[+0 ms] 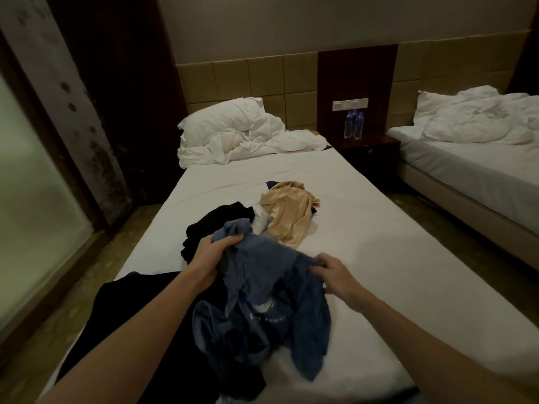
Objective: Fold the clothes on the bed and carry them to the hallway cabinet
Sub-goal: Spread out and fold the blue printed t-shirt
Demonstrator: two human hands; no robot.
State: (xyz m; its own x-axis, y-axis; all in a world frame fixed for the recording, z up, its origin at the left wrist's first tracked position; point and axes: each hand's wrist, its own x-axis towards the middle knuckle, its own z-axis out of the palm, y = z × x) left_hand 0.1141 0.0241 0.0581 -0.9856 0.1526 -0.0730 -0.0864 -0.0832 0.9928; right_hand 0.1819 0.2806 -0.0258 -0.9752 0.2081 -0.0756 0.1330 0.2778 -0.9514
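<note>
A crumpled blue garment (262,301) with pale lettering hangs between my hands over the near part of the bed (364,228). My left hand (215,252) grips a bunched upper part of it. My right hand (335,275) pinches another edge on the right side. Beyond it lie a black garment (215,225), a beige garment (291,214) and a small white piece (261,223) between them. Another black garment (140,304) is spread at the bed's near left, under my left forearm.
A pillow and rumpled white bedding (233,135) lie at the bed's head. A dark nightstand (370,150) with water bottles (353,125) stands between this bed and a second bed (478,158) on the right. A frosted glass panel (35,199) runs along the left.
</note>
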